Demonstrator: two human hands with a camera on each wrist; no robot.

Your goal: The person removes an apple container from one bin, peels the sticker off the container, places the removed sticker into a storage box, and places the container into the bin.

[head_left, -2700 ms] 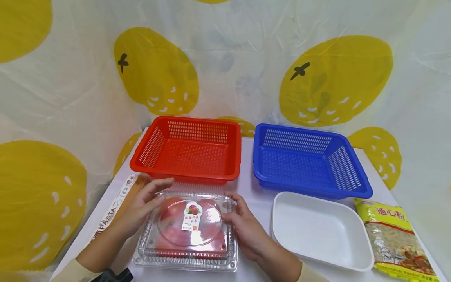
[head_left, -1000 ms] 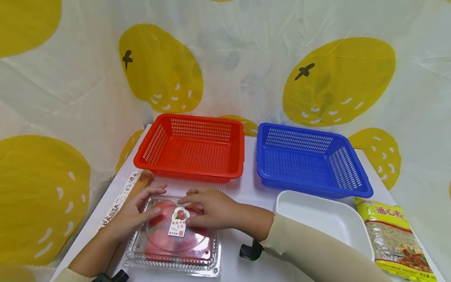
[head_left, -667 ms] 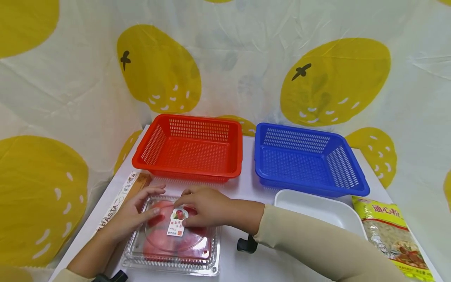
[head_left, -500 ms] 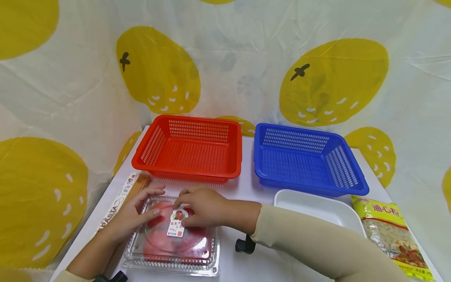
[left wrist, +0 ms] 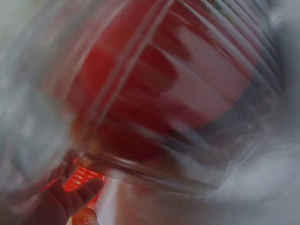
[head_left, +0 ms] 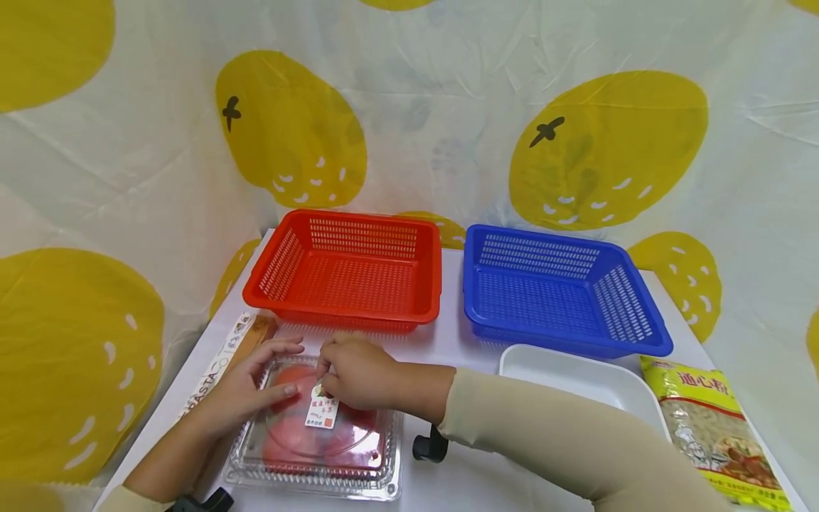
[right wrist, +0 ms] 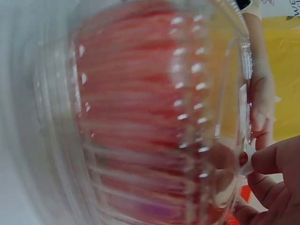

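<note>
A clear plastic clamshell box [head_left: 307, 485] with red apples inside lies at the front left of the table. On its lid is a white sticker [head_left: 322, 414] with a small fruit picture and red writing. My right hand [head_left: 361, 373] reaches across the lid and pinches the sticker's upper edge between thumb and fingers; in the right wrist view that sticker end [right wrist: 247, 160] stands lifted off the lid. My left hand [head_left: 246, 391] lies along the box's left side, fingers spread and relaxed, thumb over the lid. The left wrist view shows the box wall close and blurred.
A red basket [head_left: 342, 318] stands behind the box, a blue basket [head_left: 544, 343] to its right. A white tray [head_left: 576, 366] lies partly under the right sleeve. A yellow macaroni bag [head_left: 710, 419] is far right. A long pasta box [head_left: 224, 359] lies left, partly hidden by the left arm.
The box has shifted left. My right hand has gone from the box's right side onto the lid, and its fingers now pinch and raise the sticker's upper edge. My left hand stays beside the box.
</note>
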